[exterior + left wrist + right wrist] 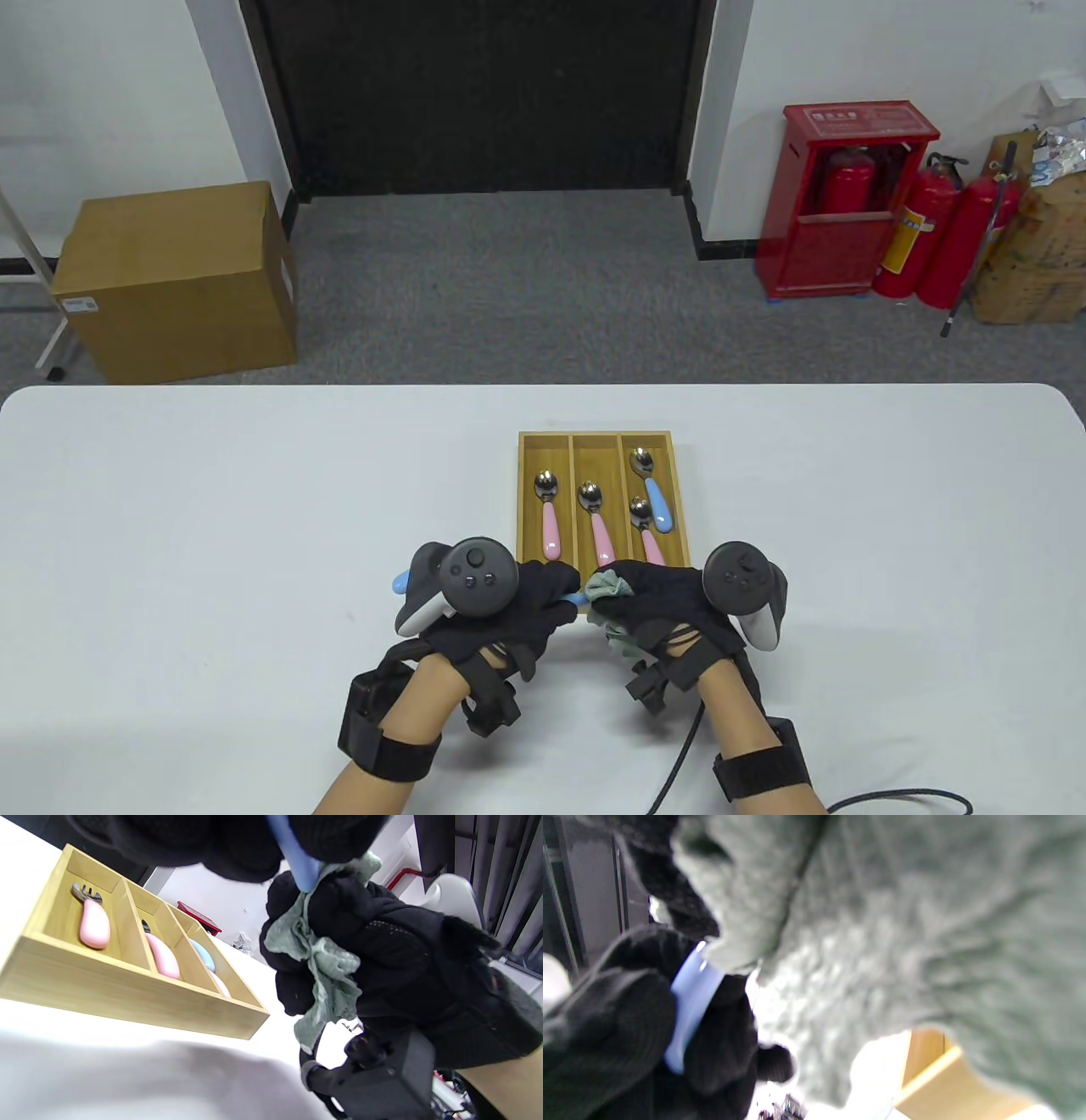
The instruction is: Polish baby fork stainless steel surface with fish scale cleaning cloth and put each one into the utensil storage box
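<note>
My left hand (509, 607) grips the blue handle of a baby fork (295, 855), just in front of the wooden storage box (530, 441). My right hand (657, 603) holds the grey-green cleaning cloth (604, 586) bunched round the fork's metal end, which is hidden inside the cloth. In the left wrist view the cloth (328, 971) hangs from the right glove. In the right wrist view the cloth (903, 942) fills most of the frame beside the blue handle (689, 1001). The box holds several utensils with pink (550, 531) and blue (657, 505) handles.
The white table (212, 509) stretches wide to both sides of the box. A black cable (679, 764) runs from my right wrist over the near edge. A cardboard box (178, 280) and red fire extinguishers (925, 229) stand on the floor beyond the table.
</note>
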